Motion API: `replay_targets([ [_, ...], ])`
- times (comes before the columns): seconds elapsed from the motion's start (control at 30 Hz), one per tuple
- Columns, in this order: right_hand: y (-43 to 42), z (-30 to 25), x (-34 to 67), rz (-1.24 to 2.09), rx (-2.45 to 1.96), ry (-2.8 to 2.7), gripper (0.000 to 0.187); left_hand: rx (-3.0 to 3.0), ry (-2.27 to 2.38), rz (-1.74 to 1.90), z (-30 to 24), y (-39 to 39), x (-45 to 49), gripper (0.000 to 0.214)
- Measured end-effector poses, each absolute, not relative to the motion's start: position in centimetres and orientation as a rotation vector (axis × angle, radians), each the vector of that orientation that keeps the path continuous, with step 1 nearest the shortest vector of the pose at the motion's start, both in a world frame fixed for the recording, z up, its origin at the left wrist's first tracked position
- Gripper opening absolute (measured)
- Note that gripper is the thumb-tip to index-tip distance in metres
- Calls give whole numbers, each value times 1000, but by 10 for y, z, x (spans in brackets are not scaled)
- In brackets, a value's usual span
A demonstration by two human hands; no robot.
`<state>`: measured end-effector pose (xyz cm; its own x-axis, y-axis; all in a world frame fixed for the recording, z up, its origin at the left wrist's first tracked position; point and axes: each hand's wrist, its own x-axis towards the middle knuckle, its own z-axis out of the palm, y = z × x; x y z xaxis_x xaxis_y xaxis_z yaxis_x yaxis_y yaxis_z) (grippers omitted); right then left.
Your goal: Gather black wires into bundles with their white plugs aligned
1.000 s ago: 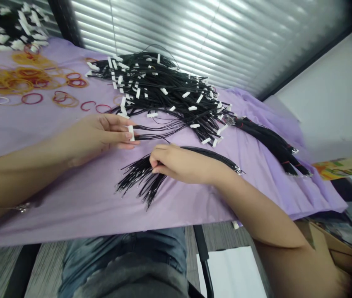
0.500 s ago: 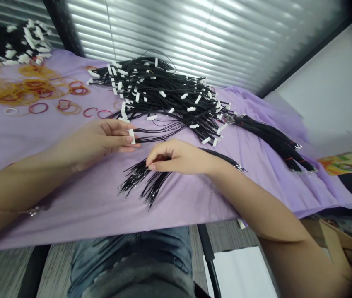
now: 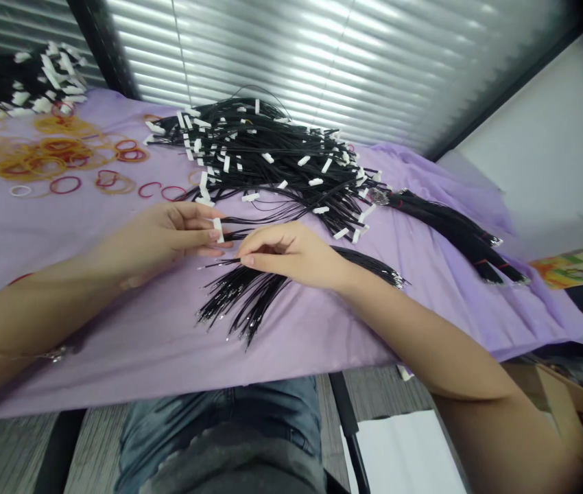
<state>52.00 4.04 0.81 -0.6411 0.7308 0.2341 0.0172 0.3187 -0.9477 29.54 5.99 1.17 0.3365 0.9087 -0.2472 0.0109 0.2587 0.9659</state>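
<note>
Between the thumb and fingers of my left hand (image 3: 175, 237) is a white connector (image 3: 218, 230), with several thin black wires running right from it. My right hand (image 3: 291, 257) pinches a thin black wire (image 3: 222, 262) near its tip, whose end points left toward the connector but stays apart from it. Under that hand lies a loose bunch of black wires (image 3: 255, 302) with small shiny metal ends, spread on the purple cloth. The middle of the bunch is hidden by my right hand.
A big heap of black wires with white connectors (image 3: 265, 151) sits at the back. Rubber bands (image 3: 55, 154) lie scattered left, below another wire pile (image 3: 49, 75). Tied black wire bundles (image 3: 440, 223) rest at right on the purple cloth (image 3: 322, 336). Blinds stand behind.
My right hand has risen slightly from the wire bunch and now has a wire pinched out, its end pointing left. My left hand keeps the connector almost in place.
</note>
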Motion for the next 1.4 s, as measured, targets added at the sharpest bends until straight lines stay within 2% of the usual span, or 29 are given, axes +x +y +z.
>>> replay_targets([
  [0.3,32,24,522,1001,-811,-1909,7,1272,976,838,19,51,300,28],
  [0.43,31,39,528,723,-922,-1823,12,1326,947,869,22,46,299,25],
  [0.9,21,48,525,732,-1136,-1870,15,1256,855,852,19,45,299,27],
  [1.4,20,49,528,689,-1040,-1921,15,1141,807,846,25,43,301,38],
])
